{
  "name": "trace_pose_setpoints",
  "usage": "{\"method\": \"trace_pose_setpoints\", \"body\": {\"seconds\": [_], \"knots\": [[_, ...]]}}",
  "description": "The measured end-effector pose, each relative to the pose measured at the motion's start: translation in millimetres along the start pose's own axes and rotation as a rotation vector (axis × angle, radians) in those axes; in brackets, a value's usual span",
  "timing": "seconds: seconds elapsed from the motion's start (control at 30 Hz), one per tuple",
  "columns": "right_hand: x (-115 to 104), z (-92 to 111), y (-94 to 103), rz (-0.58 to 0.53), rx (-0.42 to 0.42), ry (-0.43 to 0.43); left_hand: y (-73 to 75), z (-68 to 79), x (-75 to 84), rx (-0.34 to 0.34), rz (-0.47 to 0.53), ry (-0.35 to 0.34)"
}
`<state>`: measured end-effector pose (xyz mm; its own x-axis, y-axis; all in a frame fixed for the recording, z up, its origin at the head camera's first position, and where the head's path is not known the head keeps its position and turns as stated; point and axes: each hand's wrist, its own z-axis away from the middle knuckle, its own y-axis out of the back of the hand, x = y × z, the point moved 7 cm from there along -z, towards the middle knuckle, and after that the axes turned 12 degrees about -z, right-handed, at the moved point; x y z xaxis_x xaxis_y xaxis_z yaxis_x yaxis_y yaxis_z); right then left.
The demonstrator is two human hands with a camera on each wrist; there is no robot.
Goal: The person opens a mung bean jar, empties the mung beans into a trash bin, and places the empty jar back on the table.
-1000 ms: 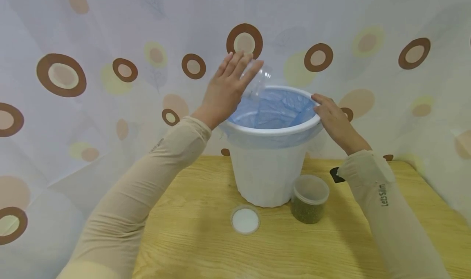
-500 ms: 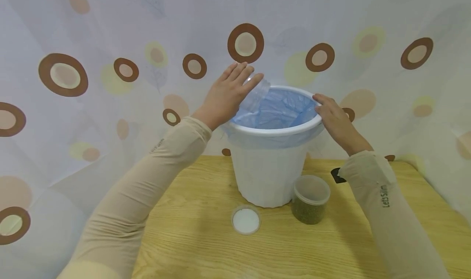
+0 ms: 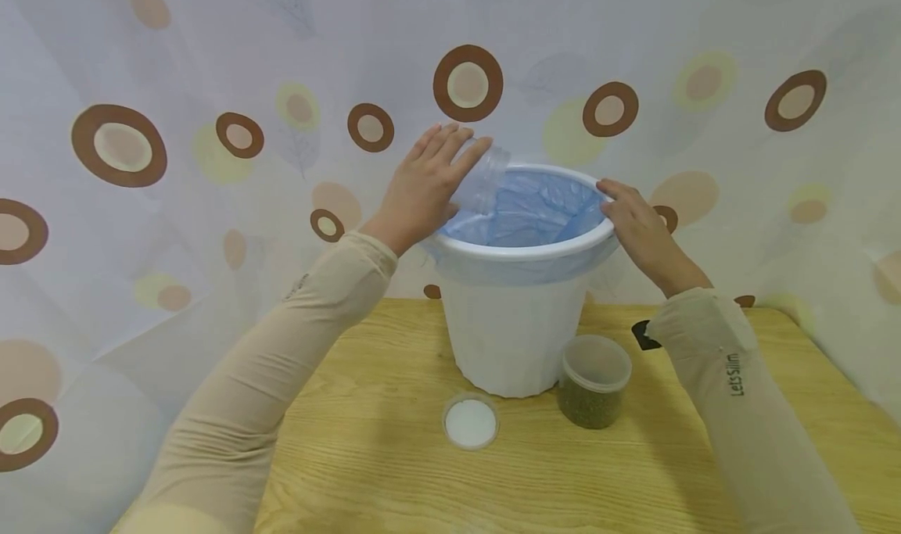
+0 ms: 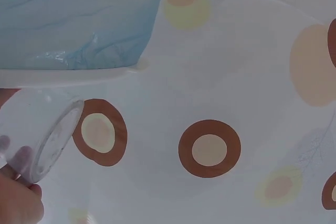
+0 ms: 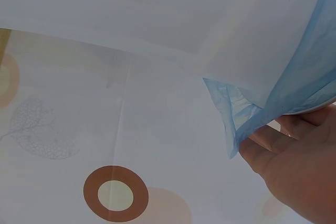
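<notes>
My left hand grips a clear plastic jar, tilted over the left side of a white trash can. In the left wrist view the jar's round mouth faces away from the fingers. A thin blue bag lines the can and folds out over its rim. On the right side my right hand holds that rim. The right wrist view has its fingers curled at the rim against a loose flap of the blue bag.
Close to the can's front right stands a clear tub with dark green contents. A small round lid-like disc with a white centre lies in front of the can on the wooden table. Behind hangs a patterned sheet.
My left hand has come down with the jar, then drifted slightly left, and the jar's tilt has shifted. The right hand stays on the rim; can, tub and disc have not moved.
</notes>
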<state>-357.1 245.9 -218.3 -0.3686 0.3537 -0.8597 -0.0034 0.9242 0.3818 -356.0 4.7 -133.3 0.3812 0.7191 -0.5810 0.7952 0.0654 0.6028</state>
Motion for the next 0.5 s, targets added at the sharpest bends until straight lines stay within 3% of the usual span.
{"method": "trace_pose_setpoints", "body": {"seconds": [0.17, 0.5], "knots": [[-1.4, 1.5, -0.2, 0.003, 0.001, 0.005, 1.0, 2.5, -2.9, 0.059, 0.065, 0.023], [1.1, 1.7, 0.8, -0.015, -0.003, -0.002, 2.0, 6.1, -5.4, 0.108, 0.132, 0.056]]}}
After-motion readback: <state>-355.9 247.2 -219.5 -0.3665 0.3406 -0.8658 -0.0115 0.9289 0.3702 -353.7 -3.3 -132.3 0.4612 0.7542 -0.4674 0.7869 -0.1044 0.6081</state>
